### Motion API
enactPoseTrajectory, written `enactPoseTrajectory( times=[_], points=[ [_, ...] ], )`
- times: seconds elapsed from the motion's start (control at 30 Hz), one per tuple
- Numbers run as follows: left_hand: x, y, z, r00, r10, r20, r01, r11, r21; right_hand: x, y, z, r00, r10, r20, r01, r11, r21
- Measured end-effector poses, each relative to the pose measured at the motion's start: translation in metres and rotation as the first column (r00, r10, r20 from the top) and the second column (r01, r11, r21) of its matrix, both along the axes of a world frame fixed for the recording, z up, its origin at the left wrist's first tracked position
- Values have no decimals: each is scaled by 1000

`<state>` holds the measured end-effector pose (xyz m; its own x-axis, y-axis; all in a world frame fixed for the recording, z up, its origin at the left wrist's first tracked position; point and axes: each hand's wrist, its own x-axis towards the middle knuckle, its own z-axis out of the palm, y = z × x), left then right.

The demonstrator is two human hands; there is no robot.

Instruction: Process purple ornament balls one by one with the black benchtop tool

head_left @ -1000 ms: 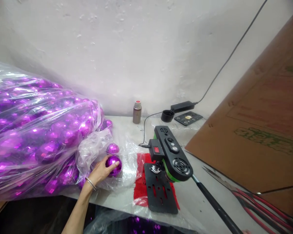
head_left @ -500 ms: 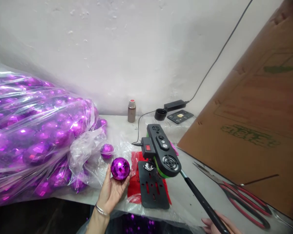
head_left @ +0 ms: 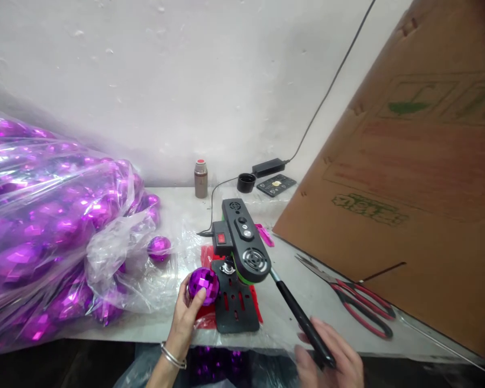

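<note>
In my left hand [head_left: 186, 307] is a shiny purple faceted bauble [head_left: 204, 286], my thumb lying across its front. It is at the left edge of a black slotted base plate [head_left: 238, 315]. Over that plate sits a black machine [head_left: 244, 240] with two round grilles, a red switch and green edging. A long black handle [head_left: 303, 318] slants from it towards me. Around the lower end of this handle my right hand [head_left: 335, 350] is blurred, with thumb and fingers apart; the handle hides part of it.
A clear plastic bag [head_left: 52, 226] packed with purple baubles fills the left. One loose bauble [head_left: 159, 248] lies on plastic film. Red-handled scissors [head_left: 347, 296] lie right, beside a leaning cardboard box [head_left: 388, 178]. Behind stand a bottle [head_left: 201, 180], a black cup [head_left: 246, 183] and a power adapter [head_left: 270, 167].
My left hand has turned the bauble from resting on the fingers to a thumb-front grip, bringing it to the plate. My right hand has risen further into view by the handle. The view has shifted right.
</note>
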<state>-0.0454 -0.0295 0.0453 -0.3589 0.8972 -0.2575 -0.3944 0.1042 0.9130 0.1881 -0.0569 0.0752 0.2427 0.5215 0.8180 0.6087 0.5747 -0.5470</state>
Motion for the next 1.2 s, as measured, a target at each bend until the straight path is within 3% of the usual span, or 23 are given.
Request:
enactPoseTrajectory(
  times=[0.1,0.23,0.5,0.73,0.83,0.97,1.1,1.2],
  points=[
    [14,0,-8,968,-64,-243,73,997,29,-7,5,9,999,38,14,-38,999,8],
    [27,-2,-14,898,-128,-421,154,988,28,-18,7,17,994,-3,-107,5,1000,15],
    [40,0,-12,820,-109,-562,217,967,129,-10,-2,13,982,-33,-184,29,999,-25],
    [51,15,-19,787,-153,-598,269,957,110,-2,-4,15,990,-7,-141,5,1000,-14],
    [53,21,-25,767,-200,-610,309,948,78,-2,6,29,996,79,-40,-75,994,81],
    [51,24,-26,745,-221,-629,335,940,67,-9,22,64,992,123,5,-122,978,168],
    [49,23,-28,753,-219,-620,338,938,80,-14,40,100,950,223,219,-255,958,131],
    [50,23,-31,743,-209,-636,332,940,78,-19,52,107,883,386,268,-412,910,44]
  ],
)
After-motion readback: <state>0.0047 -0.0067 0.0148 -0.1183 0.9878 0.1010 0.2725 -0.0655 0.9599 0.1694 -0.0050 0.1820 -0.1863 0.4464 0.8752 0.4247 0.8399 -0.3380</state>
